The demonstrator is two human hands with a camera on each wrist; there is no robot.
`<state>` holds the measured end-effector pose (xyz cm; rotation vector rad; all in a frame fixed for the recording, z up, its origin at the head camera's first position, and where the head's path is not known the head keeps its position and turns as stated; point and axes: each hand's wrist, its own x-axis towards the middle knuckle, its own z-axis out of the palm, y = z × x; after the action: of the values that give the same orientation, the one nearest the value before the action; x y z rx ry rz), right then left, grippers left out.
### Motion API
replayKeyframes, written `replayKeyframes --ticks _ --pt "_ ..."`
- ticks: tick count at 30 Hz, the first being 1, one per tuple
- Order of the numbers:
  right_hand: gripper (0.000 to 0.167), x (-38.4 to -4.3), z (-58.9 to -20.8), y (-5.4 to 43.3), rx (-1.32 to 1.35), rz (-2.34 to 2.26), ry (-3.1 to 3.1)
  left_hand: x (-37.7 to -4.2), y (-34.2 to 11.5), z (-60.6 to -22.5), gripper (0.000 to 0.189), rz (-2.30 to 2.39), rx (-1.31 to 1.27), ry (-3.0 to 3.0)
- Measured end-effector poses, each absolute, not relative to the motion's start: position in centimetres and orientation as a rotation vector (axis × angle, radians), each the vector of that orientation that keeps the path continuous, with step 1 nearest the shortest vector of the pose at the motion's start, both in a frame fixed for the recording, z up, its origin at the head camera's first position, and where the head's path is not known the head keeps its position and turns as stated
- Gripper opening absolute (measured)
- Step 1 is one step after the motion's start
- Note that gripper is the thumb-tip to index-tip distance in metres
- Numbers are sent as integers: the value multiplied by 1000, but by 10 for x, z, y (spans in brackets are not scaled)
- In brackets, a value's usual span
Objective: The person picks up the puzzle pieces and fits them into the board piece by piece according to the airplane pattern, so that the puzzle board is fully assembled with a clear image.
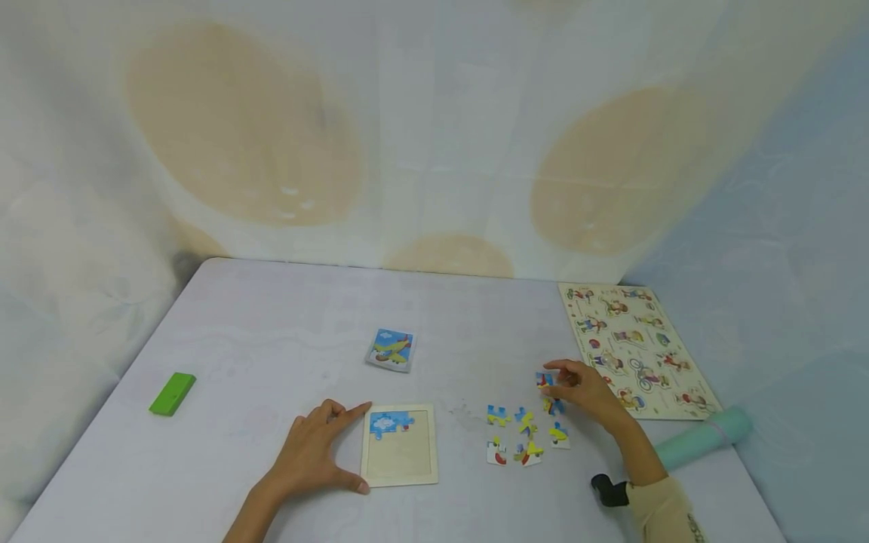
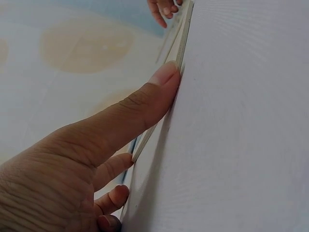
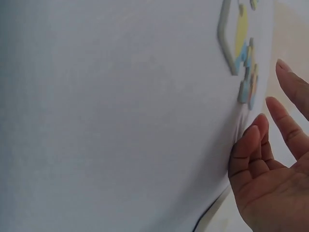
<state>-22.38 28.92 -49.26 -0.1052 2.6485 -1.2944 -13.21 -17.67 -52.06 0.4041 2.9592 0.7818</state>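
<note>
My left hand grips the left side of a square wooden puzzle tray, index finger at the far corner and thumb at the near one. In the left wrist view the thumb presses the tray's edge. Joined blue-sky pieces fill the tray's upper left. To the right, my right hand pinches a blue and red puzzle piece between thumb and index finger. That piece is hidden in the right wrist view. Several loose puzzle pieces lie between the tray and this hand.
Behind the tray lies an airplane picture card. A green block is at the left. A large picture board lies at the right edge, with a rolled teal mat in front. Curtains enclose the table.
</note>
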Motion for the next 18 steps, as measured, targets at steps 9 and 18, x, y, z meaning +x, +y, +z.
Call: replayKeyframes --ticks 9,18 --pt "51 -224 -500 293 -110 -1328 2680 -133 -176 -521 118 767 393 2949" --pt "41 -223 -507 294 -159 -1270 2749 -132 -176 -519 117 773 386 2943"
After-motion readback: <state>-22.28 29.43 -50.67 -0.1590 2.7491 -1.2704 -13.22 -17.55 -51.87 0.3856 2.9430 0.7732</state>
